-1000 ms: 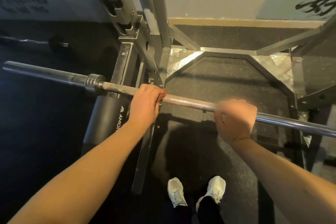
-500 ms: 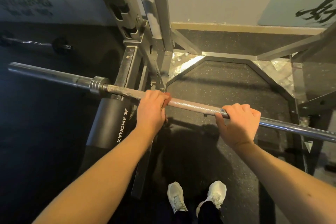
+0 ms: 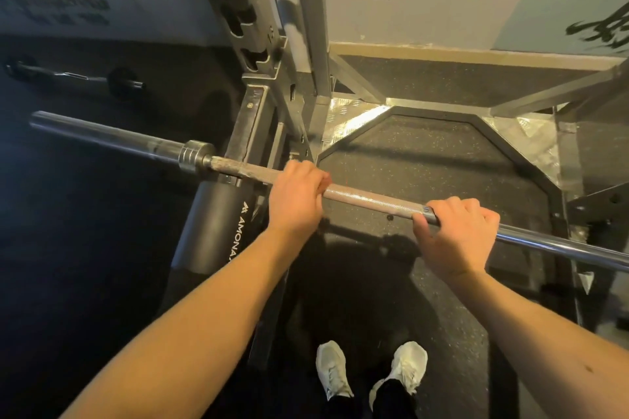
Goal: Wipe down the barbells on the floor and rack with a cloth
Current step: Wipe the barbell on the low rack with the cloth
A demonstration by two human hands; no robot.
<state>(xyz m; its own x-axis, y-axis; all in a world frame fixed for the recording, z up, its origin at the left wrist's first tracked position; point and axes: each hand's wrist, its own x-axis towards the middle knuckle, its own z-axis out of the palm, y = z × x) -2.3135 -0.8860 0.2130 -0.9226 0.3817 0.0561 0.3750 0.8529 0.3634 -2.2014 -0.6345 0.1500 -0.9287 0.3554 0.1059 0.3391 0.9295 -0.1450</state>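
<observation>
Head view: two bare forearms, a bar and a rack base seen from above.
Barbell [image 3: 371, 199]: run from far left to near right, across the rack's left side and above the speckled floor mat [image 3: 425, 153]; possibly borne by the rack, contact hidden.
Left hand [image 3: 296, 197]: laid over the knurled shaft from above, fingers curled round it, right of the collar.
Right hand [image 3: 456, 235]: wrapped round the shaft further right, thumb tucked under, where knurl meets smooth steel.
Rack upright [image 3: 252, 27]: slotted, set beyond the left hand.
Black roller pad [image 3: 218, 224]: placed under the bar, left of the left forearm.
Curl bar [image 3: 75, 76]: laid on the floor, far left, well apart.
White shoes [image 3: 333, 369]: seen at the near edge, between the forearms.
</observation>
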